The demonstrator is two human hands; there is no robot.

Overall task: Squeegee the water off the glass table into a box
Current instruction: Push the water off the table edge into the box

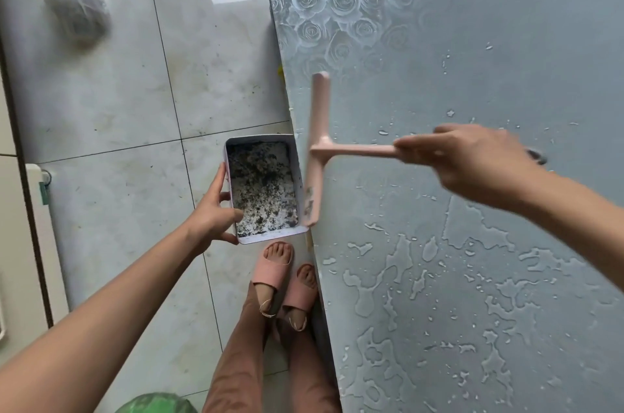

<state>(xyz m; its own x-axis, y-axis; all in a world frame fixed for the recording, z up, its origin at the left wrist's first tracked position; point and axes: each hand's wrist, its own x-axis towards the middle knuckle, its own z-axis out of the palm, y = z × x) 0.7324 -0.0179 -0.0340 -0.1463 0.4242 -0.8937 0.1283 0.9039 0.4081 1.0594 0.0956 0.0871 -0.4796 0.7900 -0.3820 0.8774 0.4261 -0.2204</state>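
1. Pink plastic T-shaped squeegee (317, 149) lies with its long blade along the left edge of the grey glass table (506, 41), and its handle runs rightward over the glass to the right hand (472, 159).
2. That right hand, blurred, has its fingers wrapped round the far end of the handle, so the blade sits well to the left of the grip.
3. Dark specks cling to the near end of the blade, which is just beside the right near corner of the white rectangular box (270, 237).
4. Left hand (212, 213) holds the box off the table's edge, above the floor, with its thumb along the left wall and its fingers curled round the near left corner.
5. Inside the box lies a spread of dark wet debris (263, 186), thickest at the far end, with patches of white bottom showing through.
6. Puddles and beads of water (398, 264) cover the near part of the glass; the far part carries a rose pattern.
7. Below are pale floor tiles (118, 92), the person's feet in pink slippers (273, 269), a clear plastic bag (74, 0) at the far left, and a green object (155, 404) at the bottom edge.
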